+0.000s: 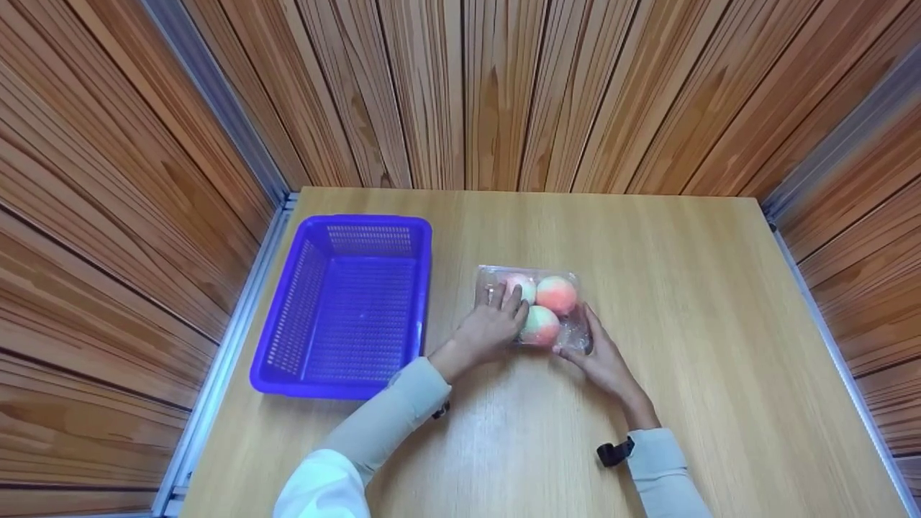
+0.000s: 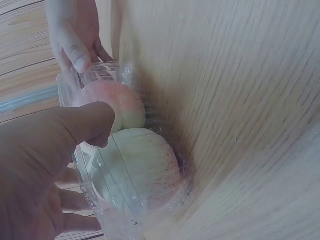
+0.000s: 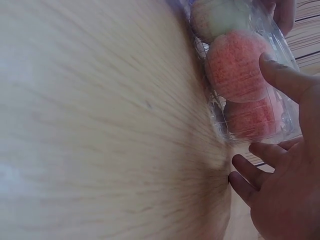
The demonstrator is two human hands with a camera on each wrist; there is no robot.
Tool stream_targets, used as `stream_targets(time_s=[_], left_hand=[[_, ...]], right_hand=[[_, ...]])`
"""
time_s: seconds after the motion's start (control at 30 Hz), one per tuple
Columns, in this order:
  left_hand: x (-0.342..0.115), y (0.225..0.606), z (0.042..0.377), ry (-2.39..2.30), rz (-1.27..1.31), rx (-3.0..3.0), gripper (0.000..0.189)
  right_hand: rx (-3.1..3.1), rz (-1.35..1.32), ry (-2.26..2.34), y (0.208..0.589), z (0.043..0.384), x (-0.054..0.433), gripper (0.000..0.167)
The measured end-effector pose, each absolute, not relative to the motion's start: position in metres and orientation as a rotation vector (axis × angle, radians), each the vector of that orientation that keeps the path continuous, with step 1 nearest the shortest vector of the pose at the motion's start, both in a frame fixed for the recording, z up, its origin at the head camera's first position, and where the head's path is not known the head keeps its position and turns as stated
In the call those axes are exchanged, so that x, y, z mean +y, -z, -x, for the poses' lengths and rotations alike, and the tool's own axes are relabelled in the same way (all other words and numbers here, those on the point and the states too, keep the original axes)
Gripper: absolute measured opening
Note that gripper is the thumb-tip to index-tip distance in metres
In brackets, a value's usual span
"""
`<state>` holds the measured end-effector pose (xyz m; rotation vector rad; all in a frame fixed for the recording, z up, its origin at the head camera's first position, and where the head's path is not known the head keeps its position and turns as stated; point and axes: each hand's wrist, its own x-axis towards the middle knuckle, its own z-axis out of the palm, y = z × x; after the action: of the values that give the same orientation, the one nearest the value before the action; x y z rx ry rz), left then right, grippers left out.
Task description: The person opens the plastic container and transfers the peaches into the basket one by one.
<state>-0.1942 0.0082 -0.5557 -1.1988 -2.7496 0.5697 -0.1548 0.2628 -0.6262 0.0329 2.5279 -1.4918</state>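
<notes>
A clear plastic box (image 1: 575, 335) of peaches lies on the table in front of me. Three peaches (image 1: 557, 296) show in it, pink-red and pale green. My left hand (image 1: 486, 329) rests over the box's left part with fingers extended. In the left wrist view, its thumb lies across the clear plastic above a peach (image 2: 137, 167). At the right end is my right hand (image 1: 603, 360), thumb by the near corner, fingers along the side. The right wrist view has this hand's fingers (image 3: 260, 172) spread loosely just off the box's end.
A purple plastic basket (image 1: 338, 393) with slotted walls and nothing in it stands at the table's left. Wood-plank walls (image 1: 496, 93) enclose the back and both sides, with metal rails (image 1: 216, 360) along the side edges. Dark wrist straps sit on both sleeves.
</notes>
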Motion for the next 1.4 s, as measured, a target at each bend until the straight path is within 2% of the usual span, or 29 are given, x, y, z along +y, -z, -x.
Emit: stream_targets(time_s=[0.5, 0.93, 1.4], left_hand=[[0.0119, 0.5562, 0.1961, -0.502, 1.199, -2.763, 0.079], [0.014, 0.5559, 0.1963, -0.451, 1.192, -2.772, 0.072], [0.016, 0.5633, 0.1966, -0.536, 1.165, -2.651, 0.071]], right_hand=[[2.475, -0.003, 1.547, 0.629, 0.1531, 0.2622, 0.102], [2.371, -0.011, 1.652, 0.6286, 0.153, 0.2589, 0.088], [2.358, -0.023, 1.676, 0.6258, 0.1531, 0.2546, 0.089]])
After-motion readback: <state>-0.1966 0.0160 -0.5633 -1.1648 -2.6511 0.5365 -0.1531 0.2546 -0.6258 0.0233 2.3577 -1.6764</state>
